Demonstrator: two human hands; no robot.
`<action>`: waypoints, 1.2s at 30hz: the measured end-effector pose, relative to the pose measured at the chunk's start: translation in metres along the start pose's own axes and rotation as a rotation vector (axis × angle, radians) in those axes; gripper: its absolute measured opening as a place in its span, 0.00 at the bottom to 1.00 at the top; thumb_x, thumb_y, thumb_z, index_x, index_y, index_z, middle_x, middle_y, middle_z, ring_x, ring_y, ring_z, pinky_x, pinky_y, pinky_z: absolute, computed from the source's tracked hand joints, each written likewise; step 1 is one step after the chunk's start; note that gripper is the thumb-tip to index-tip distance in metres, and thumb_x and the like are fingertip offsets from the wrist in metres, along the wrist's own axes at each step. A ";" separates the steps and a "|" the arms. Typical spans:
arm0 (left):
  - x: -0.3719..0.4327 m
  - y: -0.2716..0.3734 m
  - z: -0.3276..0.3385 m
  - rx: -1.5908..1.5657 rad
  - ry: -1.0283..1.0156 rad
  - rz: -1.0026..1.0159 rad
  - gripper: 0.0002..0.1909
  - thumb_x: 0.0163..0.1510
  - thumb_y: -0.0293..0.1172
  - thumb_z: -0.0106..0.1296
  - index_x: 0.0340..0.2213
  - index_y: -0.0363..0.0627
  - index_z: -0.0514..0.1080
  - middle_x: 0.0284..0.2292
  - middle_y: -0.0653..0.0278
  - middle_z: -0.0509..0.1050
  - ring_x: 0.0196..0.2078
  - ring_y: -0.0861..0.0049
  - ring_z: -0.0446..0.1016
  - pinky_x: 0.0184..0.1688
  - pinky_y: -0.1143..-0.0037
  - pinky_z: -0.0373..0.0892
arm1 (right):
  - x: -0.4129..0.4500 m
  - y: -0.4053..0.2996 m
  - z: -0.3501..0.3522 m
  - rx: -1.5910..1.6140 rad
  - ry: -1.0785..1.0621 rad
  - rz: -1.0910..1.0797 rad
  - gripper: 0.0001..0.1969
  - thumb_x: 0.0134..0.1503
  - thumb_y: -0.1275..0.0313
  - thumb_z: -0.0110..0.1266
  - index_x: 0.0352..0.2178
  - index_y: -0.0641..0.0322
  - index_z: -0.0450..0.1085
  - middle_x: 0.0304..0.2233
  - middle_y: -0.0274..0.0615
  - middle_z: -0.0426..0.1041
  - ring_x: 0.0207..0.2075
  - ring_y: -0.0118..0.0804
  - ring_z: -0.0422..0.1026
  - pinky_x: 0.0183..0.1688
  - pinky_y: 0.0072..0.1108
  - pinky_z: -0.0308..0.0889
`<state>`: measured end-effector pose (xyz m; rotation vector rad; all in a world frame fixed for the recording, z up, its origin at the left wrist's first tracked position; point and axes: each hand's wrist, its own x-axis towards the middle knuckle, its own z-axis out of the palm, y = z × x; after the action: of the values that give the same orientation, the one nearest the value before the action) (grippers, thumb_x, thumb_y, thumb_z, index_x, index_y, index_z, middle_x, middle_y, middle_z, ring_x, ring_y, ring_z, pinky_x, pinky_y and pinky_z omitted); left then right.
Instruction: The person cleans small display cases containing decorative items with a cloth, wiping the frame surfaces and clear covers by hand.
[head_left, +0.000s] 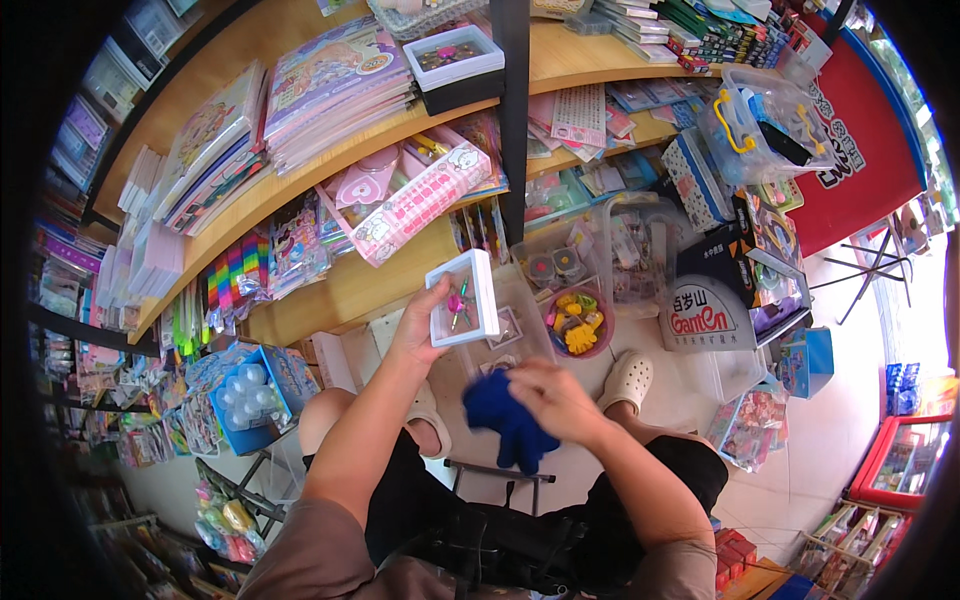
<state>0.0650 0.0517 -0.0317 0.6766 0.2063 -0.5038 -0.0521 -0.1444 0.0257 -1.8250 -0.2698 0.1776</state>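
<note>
My left hand (420, 319) holds a white-framed display case (463, 298) by its left side, tilted, with a clear window. Inside the case lies a small spinner-like piece with a pink centre and several coloured arms. To the right and lower, my right hand (551, 394) grips a dark blue cloth (514, 424), perhaps a glove, which hangs down and is blurred. A similar white-framed case (454, 56) rests on a black box (463, 91) on the upper shelf. Below the held case, a clear plastic bin (529, 296) on the floor contains another framed item.
Wooden shelves (322, 161) bear stacked books (337, 82) and a pink box (424, 202). Ahead on the floor are a round pink basket (609, 330) of yellow toys, clear bins and a black carton (705, 300). A blue box (251, 397) of clear balls stands at left.
</note>
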 end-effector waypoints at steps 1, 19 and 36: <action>0.000 0.000 0.001 0.006 -0.042 -0.016 0.20 0.50 0.37 0.50 0.44 0.41 0.62 0.37 0.60 0.70 0.37 0.72 0.71 0.40 0.70 0.70 | 0.002 0.002 -0.010 0.054 0.066 0.066 0.08 0.49 0.77 0.49 0.32 0.71 0.68 0.25 0.48 0.66 0.29 0.40 0.67 0.33 0.21 0.62; -0.006 -0.023 0.036 0.582 0.019 -0.037 0.15 0.57 0.47 0.37 0.39 0.51 0.61 0.29 0.70 0.65 0.28 0.84 0.66 0.29 0.82 0.66 | 0.008 0.007 -0.008 0.159 0.407 -0.041 0.08 0.44 0.79 0.55 0.28 0.64 0.65 0.28 0.39 0.64 0.32 0.32 0.63 0.38 0.18 0.58; -0.037 -0.009 0.051 1.339 -0.441 0.571 0.11 0.44 0.27 0.55 0.29 0.40 0.63 0.41 0.58 0.67 0.41 0.65 0.68 0.41 0.75 0.64 | 0.032 -0.004 -0.026 0.226 0.502 -0.009 0.11 0.47 0.78 0.54 0.34 0.65 0.66 0.30 0.37 0.69 0.33 0.27 0.67 0.36 0.18 0.63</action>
<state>0.0298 0.0264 0.0150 1.8172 -0.8121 -0.1620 -0.0146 -0.1591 0.0370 -1.5827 0.0933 -0.2474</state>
